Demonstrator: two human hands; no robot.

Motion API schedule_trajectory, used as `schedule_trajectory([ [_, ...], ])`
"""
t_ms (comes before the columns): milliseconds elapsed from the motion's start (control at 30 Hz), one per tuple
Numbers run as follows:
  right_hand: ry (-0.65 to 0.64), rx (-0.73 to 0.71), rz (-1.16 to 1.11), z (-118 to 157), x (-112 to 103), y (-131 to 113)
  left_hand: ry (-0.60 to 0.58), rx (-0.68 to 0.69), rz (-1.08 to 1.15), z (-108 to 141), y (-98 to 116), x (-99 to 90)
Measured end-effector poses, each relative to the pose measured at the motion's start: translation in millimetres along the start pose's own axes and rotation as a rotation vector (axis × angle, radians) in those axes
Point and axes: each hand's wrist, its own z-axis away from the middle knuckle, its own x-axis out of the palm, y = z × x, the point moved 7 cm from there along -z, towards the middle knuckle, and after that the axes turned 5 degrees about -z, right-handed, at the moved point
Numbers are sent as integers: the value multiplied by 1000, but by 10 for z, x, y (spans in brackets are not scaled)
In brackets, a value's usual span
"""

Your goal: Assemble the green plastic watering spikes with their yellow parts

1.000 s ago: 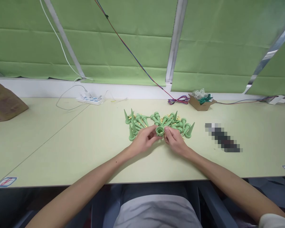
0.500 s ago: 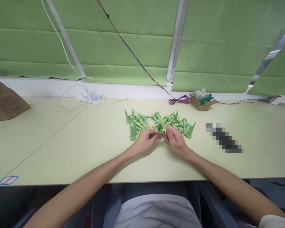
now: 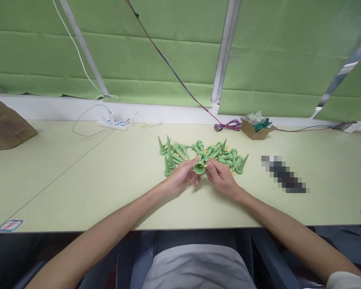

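Note:
My left hand is closed around a green plastic watering spike, its wide hollow end facing me. At the spike's right side, my right hand pinches a small yellow valve, mostly hidden by the fingers. Just beyond both hands lies a pile of similar green spikes with yellow pieces among them. A few of these stand point up, such as the upright spike on the right and another upright spike on the left.
Far right on the table is a small cardboard box with plastic and green material. A coiled cable lies beside it. A power strip and a large brown box are left. A pixelated dark object lies right.
The held spike has tipped and shifted slightly left and toward me, showing more of its body. My left fingers have changed their hold, while my right hand stays at its side.

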Motion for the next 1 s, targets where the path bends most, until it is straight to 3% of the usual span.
schedule_trajectory([
  [200,-13,-6,41,-1,-12,14,-28,62,-107,14,40,-19],
  [567,-34,-8,195,-11,-2,28,126,322,-484,89,261,-72],
  [833,-32,15,201,-19,-1,58,189,420,-566,128,285,-78],
  [1000,-20,34,196,-26,-9,71,259,613,-715,192,385,-45],
])
